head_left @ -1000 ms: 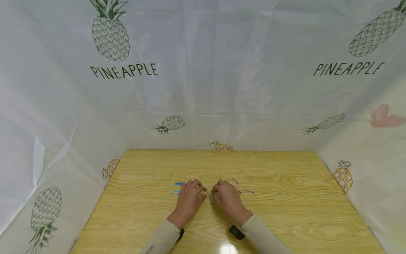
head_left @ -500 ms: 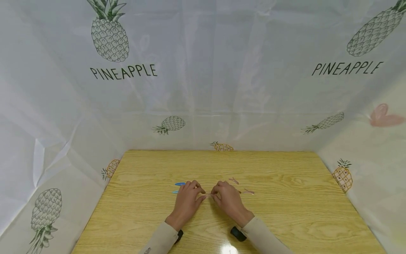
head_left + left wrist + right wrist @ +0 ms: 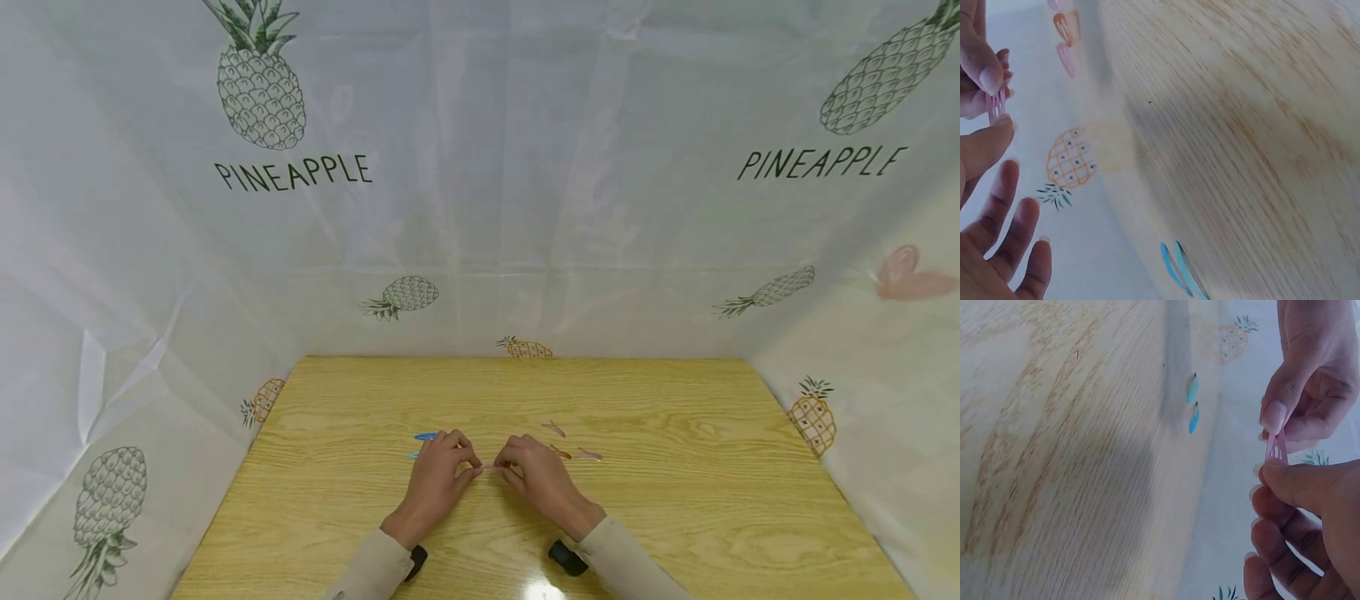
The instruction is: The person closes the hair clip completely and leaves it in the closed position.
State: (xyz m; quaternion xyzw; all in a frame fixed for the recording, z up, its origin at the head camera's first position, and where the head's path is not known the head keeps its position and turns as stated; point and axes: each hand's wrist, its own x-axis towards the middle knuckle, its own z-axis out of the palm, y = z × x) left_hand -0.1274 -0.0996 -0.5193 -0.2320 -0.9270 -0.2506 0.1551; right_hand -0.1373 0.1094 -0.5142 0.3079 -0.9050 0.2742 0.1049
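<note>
Both hands pinch a pink snap hair clip (image 3: pixel 1276 449) from opposite ends, between thumb and fingers. In the head view my left hand (image 3: pixel 438 472) is at its left end and my right hand (image 3: pixel 538 477) at its right end. Slim prongs of the clip show between the thumbs in both wrist views, while its ends are covered by fingertips. The left hand's other fingers (image 3: pixel 1021 234) are loosely spread in the left wrist view.
On the wooden table (image 3: pixel 675 500), two blue hair clips (image 3: pixel 425 436) lie by my left hand. Beyond my right hand lie an orange-brown clip (image 3: pixel 560 452) and two pink clips (image 3: pixel 553 428). White pineapple-print sheeting (image 3: pixel 480 208) encloses the back and sides.
Both hands have drifted slightly toward me and to the left with the pink clip. More of the orange-brown clip shows beyond my right hand.
</note>
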